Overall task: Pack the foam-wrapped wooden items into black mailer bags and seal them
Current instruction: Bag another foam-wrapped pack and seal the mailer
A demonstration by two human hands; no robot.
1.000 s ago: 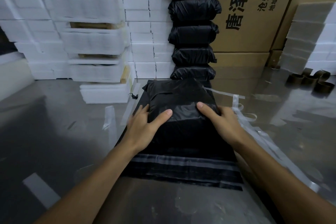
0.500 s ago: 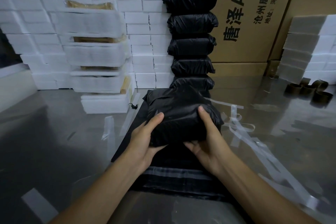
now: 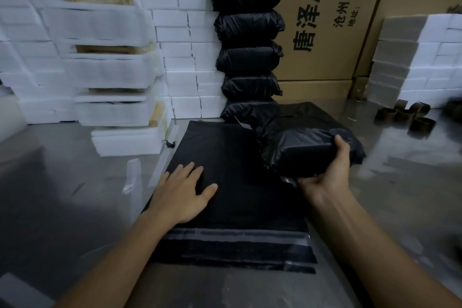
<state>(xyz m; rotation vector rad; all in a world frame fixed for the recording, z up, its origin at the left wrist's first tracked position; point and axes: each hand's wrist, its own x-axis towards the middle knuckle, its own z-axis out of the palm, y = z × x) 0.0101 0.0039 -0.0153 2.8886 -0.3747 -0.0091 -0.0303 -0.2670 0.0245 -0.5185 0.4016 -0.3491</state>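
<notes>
Right hand (image 3: 325,180) fingers grip packed bag (image 3: 305,150), contents hidden; left hand (image 3: 182,192) flat.

Contents of the packed bag (image 3: 303,151) hidden; foam stack (image 3: 110,67) blurred.

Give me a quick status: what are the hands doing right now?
Right hand has a grip on a packed black parcel, lifted. Left hand flat on the pile of empty bags. Nothing in the way.
</notes>
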